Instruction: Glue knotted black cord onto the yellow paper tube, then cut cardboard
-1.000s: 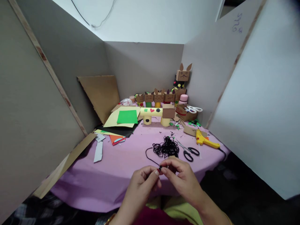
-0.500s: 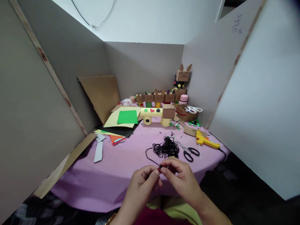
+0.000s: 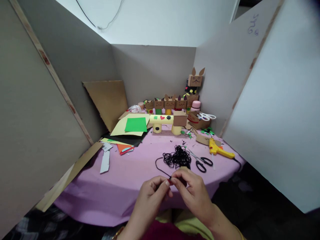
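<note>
At the table's front edge, my left hand point(image 3: 153, 193) and my right hand point(image 3: 192, 188) meet, each closed in a pinch on the end of a black cord point(image 3: 161, 169). The pinched end is tiny and partly hidden by my fingertips. From there the cord curves back to a loose tangled heap of black cord point(image 3: 177, 157) just beyond my hands. Black-handled scissors point(image 3: 201, 162) lie open to the right of the heap. Behind it stands a pale yellow paper-tube animal body point(image 3: 163, 120) with a cardboard box head and stuck-on flower and heart shapes.
A yellow glue gun point(image 3: 220, 149) rests at the right edge. White-handled scissors point(image 3: 206, 116) sit in a cardboard box point(image 3: 197, 121). Coloured sheets point(image 3: 136, 125) are stacked at left. Several box-headed figures point(image 3: 169, 104) line the back. Grey partitions point(image 3: 155, 63) enclose the purple-covered table point(image 3: 130, 176).
My fingers have shifted very slightly around the pinched cord end. The other things on the table stay where they were.
</note>
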Available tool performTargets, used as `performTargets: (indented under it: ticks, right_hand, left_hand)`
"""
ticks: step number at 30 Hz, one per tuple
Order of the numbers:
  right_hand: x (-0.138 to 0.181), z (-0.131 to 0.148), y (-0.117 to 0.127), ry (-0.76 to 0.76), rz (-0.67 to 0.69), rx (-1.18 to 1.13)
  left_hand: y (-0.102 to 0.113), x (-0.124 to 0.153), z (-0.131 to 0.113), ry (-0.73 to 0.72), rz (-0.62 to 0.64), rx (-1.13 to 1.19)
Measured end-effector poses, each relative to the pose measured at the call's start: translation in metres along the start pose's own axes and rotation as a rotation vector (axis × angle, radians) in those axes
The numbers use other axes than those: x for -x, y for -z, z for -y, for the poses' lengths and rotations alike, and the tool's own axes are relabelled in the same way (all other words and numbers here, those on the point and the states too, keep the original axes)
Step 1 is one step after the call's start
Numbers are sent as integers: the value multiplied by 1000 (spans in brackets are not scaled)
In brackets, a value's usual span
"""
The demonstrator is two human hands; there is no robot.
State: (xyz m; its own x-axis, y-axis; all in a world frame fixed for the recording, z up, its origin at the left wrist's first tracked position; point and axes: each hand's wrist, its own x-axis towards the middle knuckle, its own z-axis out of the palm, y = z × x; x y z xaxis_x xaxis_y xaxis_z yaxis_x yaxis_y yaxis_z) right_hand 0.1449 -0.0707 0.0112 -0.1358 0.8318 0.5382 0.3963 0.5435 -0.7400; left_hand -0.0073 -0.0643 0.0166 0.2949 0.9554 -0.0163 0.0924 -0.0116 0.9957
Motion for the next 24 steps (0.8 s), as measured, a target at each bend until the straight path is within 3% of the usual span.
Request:
performTargets:
  ticks: [5, 13, 18, 24]
  right_hand:
    - [1, -3, -5, -205, -104, -217]
    - [8, 3, -23, -315, 97, -466]
    - [12, 2, -37, -433, 170, -739]
    - [20, -1, -52, -665, 110, -939]
  left_hand:
    - [1, -2, -3, 56, -147, 228]
    - [-5, -2, -3, 283, -112, 708]
    - [-6, 0, -9, 289, -175, 767]
    - [-9, 2, -9, 332, -160, 731]
